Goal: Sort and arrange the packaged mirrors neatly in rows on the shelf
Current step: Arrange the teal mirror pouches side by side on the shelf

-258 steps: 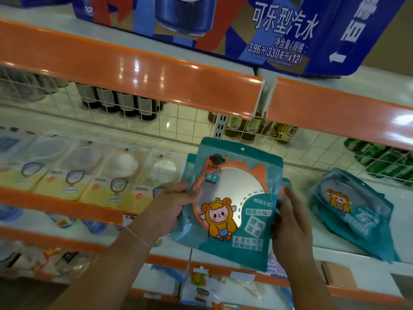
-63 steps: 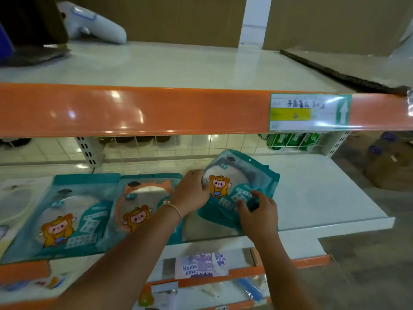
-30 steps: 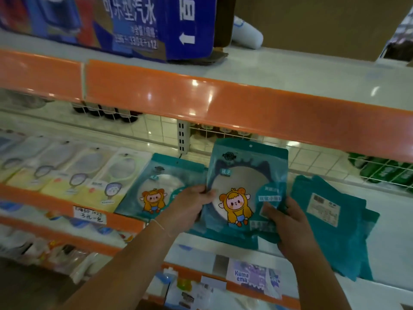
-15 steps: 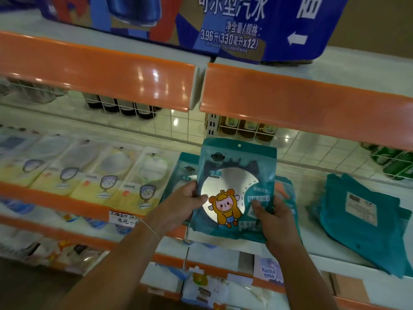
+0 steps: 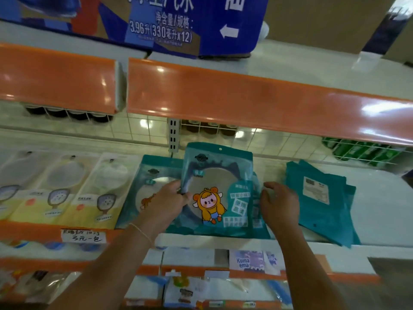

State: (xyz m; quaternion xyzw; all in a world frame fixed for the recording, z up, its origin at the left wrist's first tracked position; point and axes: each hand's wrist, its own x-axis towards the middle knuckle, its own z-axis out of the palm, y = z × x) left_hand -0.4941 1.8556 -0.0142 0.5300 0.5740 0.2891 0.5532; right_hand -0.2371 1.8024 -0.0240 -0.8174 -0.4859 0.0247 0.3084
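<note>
A teal packaged mirror (image 5: 218,189) with a yellow cartoon figure lies tilted on the white shelf (image 5: 223,240), on top of other teal packs. My left hand (image 5: 166,204) grips its left edge. My right hand (image 5: 279,206) hovers just off its right edge, fingers loosely curled, holding nothing. Another teal mirror pack (image 5: 152,186) lies flat to the left, partly under my left hand. A loose pile of teal packs (image 5: 319,198) lies face down to the right.
A row of yellow-and-white packaged mirrors (image 5: 67,189) fills the shelf's left part. An orange shelf edge (image 5: 245,97) overhangs above, with a blue drinks carton (image 5: 178,23) on top. Bottles stand behind the wire back grid (image 5: 212,128). Lower shelves hold more goods.
The held mirror pack has come down onto the shelf's stack. My right hand has let go of its right edge and drawn slightly right. My left hand still holds it.
</note>
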